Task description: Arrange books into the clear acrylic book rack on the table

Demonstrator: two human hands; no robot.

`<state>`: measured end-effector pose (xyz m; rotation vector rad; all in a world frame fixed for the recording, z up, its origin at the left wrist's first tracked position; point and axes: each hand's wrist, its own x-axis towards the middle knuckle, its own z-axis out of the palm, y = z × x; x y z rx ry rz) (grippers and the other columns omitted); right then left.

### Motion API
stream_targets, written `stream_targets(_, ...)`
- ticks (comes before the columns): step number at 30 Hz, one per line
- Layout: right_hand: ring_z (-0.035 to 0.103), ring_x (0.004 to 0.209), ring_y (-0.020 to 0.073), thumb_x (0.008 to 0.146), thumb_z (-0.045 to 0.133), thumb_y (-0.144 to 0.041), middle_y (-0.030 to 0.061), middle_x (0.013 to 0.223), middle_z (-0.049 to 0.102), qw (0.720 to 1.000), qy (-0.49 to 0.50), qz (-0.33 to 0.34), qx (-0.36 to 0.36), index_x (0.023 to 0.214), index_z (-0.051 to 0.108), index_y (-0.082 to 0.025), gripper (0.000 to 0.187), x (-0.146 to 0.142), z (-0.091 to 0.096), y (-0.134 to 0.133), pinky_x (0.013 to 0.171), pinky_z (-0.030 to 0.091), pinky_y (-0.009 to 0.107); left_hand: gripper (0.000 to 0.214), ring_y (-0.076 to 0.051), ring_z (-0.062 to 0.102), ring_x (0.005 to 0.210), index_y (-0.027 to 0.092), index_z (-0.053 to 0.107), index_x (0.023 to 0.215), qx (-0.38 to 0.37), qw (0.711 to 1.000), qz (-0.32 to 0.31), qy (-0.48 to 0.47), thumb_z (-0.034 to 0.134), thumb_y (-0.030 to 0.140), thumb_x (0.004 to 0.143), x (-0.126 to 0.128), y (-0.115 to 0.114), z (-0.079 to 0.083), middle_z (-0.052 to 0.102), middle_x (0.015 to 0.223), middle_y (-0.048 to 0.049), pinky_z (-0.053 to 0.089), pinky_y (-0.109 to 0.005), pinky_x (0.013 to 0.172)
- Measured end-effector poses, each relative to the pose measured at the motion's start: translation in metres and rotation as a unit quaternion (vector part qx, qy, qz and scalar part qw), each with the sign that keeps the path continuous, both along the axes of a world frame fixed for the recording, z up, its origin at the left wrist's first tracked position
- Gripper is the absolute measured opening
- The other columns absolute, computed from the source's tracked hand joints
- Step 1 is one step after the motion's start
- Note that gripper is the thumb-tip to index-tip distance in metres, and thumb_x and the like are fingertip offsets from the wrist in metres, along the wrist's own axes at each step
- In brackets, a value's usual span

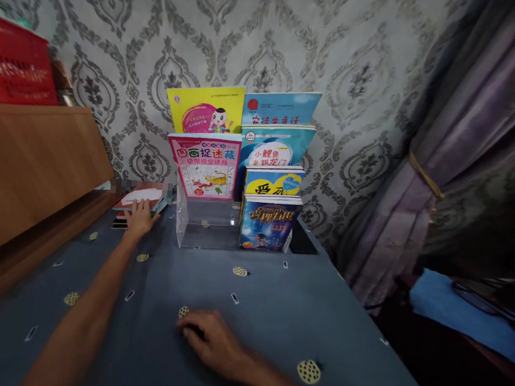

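Note:
At the far left, my left hand [141, 218] reaches to a low stack of books [142, 196], its spread fingers lying over the front part of the top cover. Near the front middle of the patterned dark blue cloth [266, 302], my right hand [211, 336] rests loosely curled and empty, with a gap between thumb and fingers. A clear acrylic rack [204, 227] stands beyond it. In its left column are a yellow book [204, 107] and a pink book [205, 167]. Its right column holds several books in steps, a dark blue book [267, 224] lowest in front.
A wooden board [29, 167] with a red basket [18, 64] on it borders the left side. Patterned wallpaper [271, 32] rises behind the rack. On the right hang purple curtains [401, 193], with glasses [478, 296] on a light blue cloth [441, 305] below.

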<state>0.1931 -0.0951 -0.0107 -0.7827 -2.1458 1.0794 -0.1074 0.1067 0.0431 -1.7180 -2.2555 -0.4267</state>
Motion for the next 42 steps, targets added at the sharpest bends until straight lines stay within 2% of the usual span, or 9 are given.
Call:
stream_targets(3,0.070,0.076,0.0168,0.084,0.051,-0.010,0.0043,0.086,0.077,0.997,0.013,0.007,-0.071,0.102,0.076,-0.018,0.032,0.002,0.005,0.002,0.073,0.052,0.026,0.062,-0.040,0.021,0.149,0.009,0.038,0.147,-0.033,0.999,-0.006,0.022,0.045,0.042,0.095,-0.007,0.008,0.004,0.039,0.155,-0.0220,0.028,-0.071,0.108)
stream_targets(5,0.068,0.069,0.0151,0.083,0.051,-0.010,0.0037,0.081,0.076,0.992,0.027,0.006,-0.121,0.103,0.076,-0.016,0.033,0.003,0.006,0.002,0.065,0.050,0.023,0.055,-0.041,0.025,0.147,0.011,0.043,0.143,-0.055,0.997,-0.017,0.045,0.043,0.039,0.096,-0.013,0.012,0.006,0.043,0.152,-0.0225,0.029,-0.072,0.106)
stream_targets(11,0.066,0.069,0.0140,0.082,0.053,-0.012,0.0039,0.080,0.073,0.979,0.053,0.021,-0.194,0.103,0.075,-0.015,0.030,0.002,0.002,0.004,0.066,0.050,0.023,0.041,-0.036,0.050,0.130,0.013,0.053,0.131,-0.098,0.985,-0.069,0.127,0.034,0.030,0.099,-0.024,0.014,0.018,0.058,0.138,-0.0223,0.036,-0.063,0.104)
stream_targets(19,0.060,0.064,0.0107,0.080,0.053,-0.012,0.0008,0.076,0.068,0.974,0.068,0.037,-0.212,0.096,0.075,-0.016,0.027,0.003,0.005,0.006,0.061,0.046,0.020,0.040,-0.033,0.067,0.107,0.010,0.064,0.113,-0.135,0.971,-0.091,0.174,0.030,0.026,0.099,-0.023,0.002,0.047,0.072,0.110,-0.0216,0.047,-0.043,0.089)
stream_targets(22,0.058,0.062,0.0096,0.080,0.054,-0.012,-0.0003,0.072,0.065,0.973,0.072,0.038,-0.218,0.097,0.074,-0.015,0.027,0.002,0.005,0.006,0.059,0.045,0.018,0.043,-0.033,0.069,0.103,0.009,0.063,0.115,-0.141,0.969,-0.085,0.184,0.027,0.027,0.100,-0.018,-0.009,0.052,0.072,0.109,-0.0227,0.048,-0.040,0.084)
stream_targets(28,0.056,0.059,0.0085,0.082,0.054,-0.013,-0.0005,0.072,0.064,0.965,0.099,0.033,-0.241,0.097,0.073,-0.015,0.024,0.001,0.004,0.009,0.059,0.045,0.019,0.043,-0.032,0.069,0.103,0.008,0.062,0.114,-0.166,0.965,-0.094,0.180,0.026,0.027,0.100,0.002,-0.050,0.044,0.071,0.109,-0.0230,0.047,-0.039,0.085)
stream_targets(36,0.058,0.057,0.0086,0.082,0.056,-0.015,-0.0005,0.070,0.066,0.967,0.106,0.029,-0.232,0.094,0.073,-0.014,0.020,0.003,0.012,0.013,0.061,0.047,0.021,0.038,-0.031,0.071,0.099,0.010,0.067,0.108,-0.228,0.949,-0.133,0.170,0.032,0.019,0.097,0.050,-0.130,0.016,0.074,0.101,-0.0211,0.048,-0.039,0.083)
stream_targets(39,0.058,0.057,0.0087,0.082,0.056,-0.017,-0.0003,0.070,0.066,0.967,0.115,0.026,-0.226,0.093,0.072,-0.014,0.019,0.003,0.013,0.013,0.060,0.047,0.022,0.040,-0.031,0.072,0.095,0.011,0.068,0.109,-0.237,0.947,-0.143,0.161,0.030,0.016,0.096,0.077,-0.161,0.015,0.074,0.096,-0.0207,0.049,-0.040,0.082)
stream_targets(42,0.058,0.057,0.0091,0.082,0.055,-0.019,-0.0001,0.071,0.067,0.965,0.135,0.009,-0.223,0.095,0.069,-0.014,0.020,0.004,0.012,0.017,0.058,0.045,0.021,0.037,-0.032,0.071,0.093,0.013,0.070,0.103,-0.252,0.942,-0.185,0.123,0.036,0.026,0.097,0.101,-0.189,0.022,0.074,0.093,-0.0204,0.049,-0.041,0.080)
